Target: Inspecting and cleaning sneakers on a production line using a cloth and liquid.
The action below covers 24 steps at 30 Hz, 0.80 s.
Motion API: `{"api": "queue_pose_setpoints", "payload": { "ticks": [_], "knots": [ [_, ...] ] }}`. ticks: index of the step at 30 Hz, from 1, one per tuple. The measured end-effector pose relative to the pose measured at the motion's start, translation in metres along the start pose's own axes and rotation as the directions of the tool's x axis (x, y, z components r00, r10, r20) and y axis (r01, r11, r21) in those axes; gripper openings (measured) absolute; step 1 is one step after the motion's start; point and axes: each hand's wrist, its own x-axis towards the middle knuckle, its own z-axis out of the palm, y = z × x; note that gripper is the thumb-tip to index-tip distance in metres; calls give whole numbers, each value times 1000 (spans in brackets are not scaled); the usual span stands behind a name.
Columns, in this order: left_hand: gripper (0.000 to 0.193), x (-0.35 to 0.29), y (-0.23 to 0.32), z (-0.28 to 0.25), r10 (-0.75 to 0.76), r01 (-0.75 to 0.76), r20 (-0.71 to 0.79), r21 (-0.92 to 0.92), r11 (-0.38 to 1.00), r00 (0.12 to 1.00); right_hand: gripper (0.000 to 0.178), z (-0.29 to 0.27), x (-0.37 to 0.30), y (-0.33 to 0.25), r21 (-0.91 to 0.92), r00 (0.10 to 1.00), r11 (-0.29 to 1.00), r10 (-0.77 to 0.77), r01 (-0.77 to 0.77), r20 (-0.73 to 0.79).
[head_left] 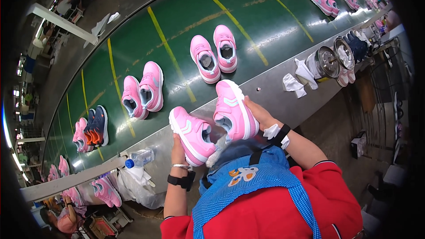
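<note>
In my left hand (178, 152) is a pink sneaker (190, 132) with a white sole and a pale chevron on its side, tilted toe up and away from me. A matching pink sneaker (232, 110) is in my right hand (260, 114), its toe pointing to the far side. My fingers are closed round the outer sides of the shoes, partly hidden behind them. Both shoes are held above the metal ledge, in front of my blue apron. Just beyond them, a pair of pink sneakers (206, 60) stands on the green belt (261, 22).
More pink sneakers (151, 86) and a dark blue and orange pair (98, 126) stand on the belt at left. A plastic bottle (141, 157) lies on the metal ledge (270, 95). White cloths (294, 85) and a round metal container (325, 62) are at right. A person (66, 217) sits at lower left.
</note>
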Motion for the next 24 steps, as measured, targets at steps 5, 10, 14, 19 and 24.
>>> {"api": "queue_pose_setpoints", "payload": {
  "ticks": [5, 10, 14, 19, 24],
  "knots": [
    [59, 4, 0, 0, 21, -17, 48, -67, 998, 999, 55, 2, 3, 2, 45, 1000, 999, -22, 22, -18],
    [60, -5, 8, -3, 30, -30, -3, -120, 992, 1000, 54, 24, 1, -2, 116, 999, 993, 26, -23, -25],
    [62, -3, 5, 11, 11, -14, -24, -128, 992, 1000, 52, 8, 7, 9, 265, 996, 964, -20, -3, 84],
    [59, -16, 9, 26, 86, -84, 13, -136, 987, 996, 56, 18, -5, 4, 300, 988, 953, -7, -39, 153],
    [55, -24, 6, 20, 144, -149, 42, 139, 979, 989, 58, 11, -7, 13, 338, 989, 940, 0, -52, 150]
  ]
}}
